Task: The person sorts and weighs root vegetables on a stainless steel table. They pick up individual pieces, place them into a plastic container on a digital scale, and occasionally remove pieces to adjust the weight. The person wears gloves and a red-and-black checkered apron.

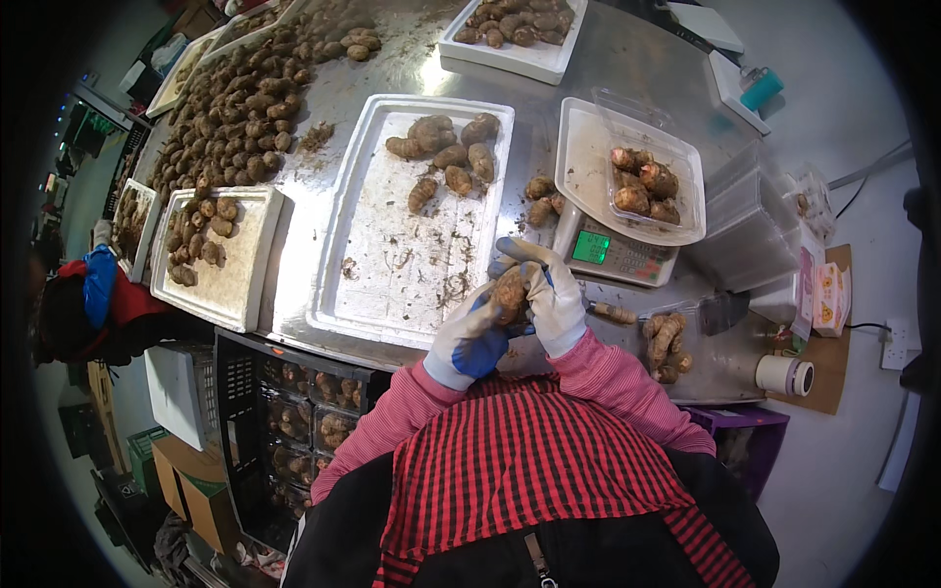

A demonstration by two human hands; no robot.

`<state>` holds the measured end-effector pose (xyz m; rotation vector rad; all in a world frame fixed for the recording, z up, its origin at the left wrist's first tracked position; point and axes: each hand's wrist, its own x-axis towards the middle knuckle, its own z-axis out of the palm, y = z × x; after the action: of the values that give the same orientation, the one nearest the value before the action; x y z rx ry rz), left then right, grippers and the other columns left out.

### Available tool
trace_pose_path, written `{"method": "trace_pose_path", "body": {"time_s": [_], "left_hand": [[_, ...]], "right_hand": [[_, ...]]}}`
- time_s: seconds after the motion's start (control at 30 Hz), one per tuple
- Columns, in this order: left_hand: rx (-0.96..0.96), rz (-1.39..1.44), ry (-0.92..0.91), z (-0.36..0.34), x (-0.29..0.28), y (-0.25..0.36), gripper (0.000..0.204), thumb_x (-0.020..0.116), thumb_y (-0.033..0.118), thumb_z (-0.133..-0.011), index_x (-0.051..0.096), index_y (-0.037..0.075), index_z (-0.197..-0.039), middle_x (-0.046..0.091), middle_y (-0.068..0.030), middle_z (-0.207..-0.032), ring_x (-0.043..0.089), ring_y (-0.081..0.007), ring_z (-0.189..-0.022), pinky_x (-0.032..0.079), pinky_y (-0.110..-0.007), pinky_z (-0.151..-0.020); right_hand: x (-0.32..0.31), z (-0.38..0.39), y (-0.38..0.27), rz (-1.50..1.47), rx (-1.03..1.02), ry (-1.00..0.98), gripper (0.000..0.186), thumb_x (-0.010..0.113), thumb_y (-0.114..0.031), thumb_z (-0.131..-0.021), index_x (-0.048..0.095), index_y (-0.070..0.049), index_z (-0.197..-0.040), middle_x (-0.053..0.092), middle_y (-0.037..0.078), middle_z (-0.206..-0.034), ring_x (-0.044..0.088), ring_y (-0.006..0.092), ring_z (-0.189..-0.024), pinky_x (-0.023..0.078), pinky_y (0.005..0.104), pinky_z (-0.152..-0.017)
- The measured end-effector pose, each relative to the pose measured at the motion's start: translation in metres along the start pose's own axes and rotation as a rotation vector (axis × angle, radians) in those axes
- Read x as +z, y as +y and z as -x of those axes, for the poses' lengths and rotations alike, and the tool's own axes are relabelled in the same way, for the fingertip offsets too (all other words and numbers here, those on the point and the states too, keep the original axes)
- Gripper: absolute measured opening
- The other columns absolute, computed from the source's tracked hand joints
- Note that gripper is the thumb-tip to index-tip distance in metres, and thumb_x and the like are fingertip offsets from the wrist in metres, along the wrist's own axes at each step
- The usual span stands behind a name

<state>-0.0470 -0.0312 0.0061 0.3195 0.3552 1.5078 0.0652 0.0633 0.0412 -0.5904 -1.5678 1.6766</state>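
Note:
Both my hands, in white and blue work gloves, are closed round one brown taro [509, 297] over the table's near edge. My left hand [469, 336] grips it from the left, while my right hand [551, 294] covers its right side. Just ahead, a white foam tray [368, 265] holds several taros [451, 157] at its far end and crumbs of soil nearer me. To the right stands a scale [627, 257] with a lit green display. On its pan [578, 162] rests a clear plastic box [627, 211] with several taros [652, 186] in it.
A big taro heap [235, 108] covers the table's far left. Another foam tray [235, 265] with taros lies left, one more [510, 59] at the back. Stacked clear boxes [745, 230] stand right of the scale. A black crate [250, 431] of packed taros sits below the left edge. Someone's red sleeve [137, 299] shows far left.

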Motion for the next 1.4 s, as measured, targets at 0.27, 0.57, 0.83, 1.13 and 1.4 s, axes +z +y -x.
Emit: {"method": "trace_pose_path", "body": {"time_s": [0.27,0.57,0.83,1.13,1.4], "left_hand": [[-0.005,-0.491,0.283,0.007,0.002,0.000,0.074,0.070,0.032,-0.088,0.036,0.001,-0.145,0.056,-0.0127,-0.125,0.059,-0.0227,-0.109,0.052,-0.034,-0.086],[0.161,-0.652,0.316,0.007,0.008,-0.003,0.066,0.069,0.022,-0.089,0.038,-0.004,-0.142,0.055,-0.0133,-0.131,0.054,-0.0197,-0.119,0.043,-0.033,-0.102],[0.091,-0.613,0.423,0.013,0.000,0.005,0.062,0.068,0.020,-0.090,0.041,-0.003,-0.141,0.057,-0.0116,-0.125,0.057,-0.0190,-0.109,0.047,-0.032,-0.095],[-0.039,-0.647,0.480,0.016,-0.026,-0.002,0.056,0.065,0.013,-0.088,0.045,0.000,-0.138,0.061,-0.0095,-0.113,0.059,-0.0147,-0.092,0.051,-0.030,-0.080],[0.048,-0.643,0.587,0.031,-0.022,0.012,0.050,0.064,0.007,-0.086,0.051,-0.004,-0.132,0.063,-0.0085,-0.106,0.060,-0.0127,-0.088,0.050,-0.025,-0.079]], "right_hand": [[-0.005,0.003,0.021,-0.163,0.044,-0.021,0.032,0.041,-0.007,-0.104,0.049,-0.002,-0.134,0.068,0.010,-0.102,0.066,0.0145,-0.092,0.053,0.0276,-0.087],[-0.002,0.003,0.018,-0.088,0.025,-0.027,0.035,0.043,0.000,-0.101,0.051,-0.004,-0.135,0.067,0.010,-0.112,0.064,0.0146,-0.098,0.052,0.0272,-0.088],[-0.057,0.008,0.022,0.529,-0.020,0.102,0.030,0.054,-0.025,-0.098,0.063,-0.006,-0.119,0.068,0.015,-0.113,0.065,0.0281,-0.103,0.052,0.0386,-0.088],[-0.146,0.067,0.055,1.593,0.116,-0.172,0.034,0.068,-0.025,-0.078,0.065,-0.013,-0.110,0.064,0.011,-0.100,0.060,0.0316,-0.098,0.046,0.0450,-0.083],[-0.135,0.057,0.039,1.019,0.423,-0.188,0.030,0.060,-0.019,-0.085,0.064,-0.005,-0.112,0.065,0.020,-0.109,0.060,0.0388,-0.103,0.048,0.0463,-0.089]]}}
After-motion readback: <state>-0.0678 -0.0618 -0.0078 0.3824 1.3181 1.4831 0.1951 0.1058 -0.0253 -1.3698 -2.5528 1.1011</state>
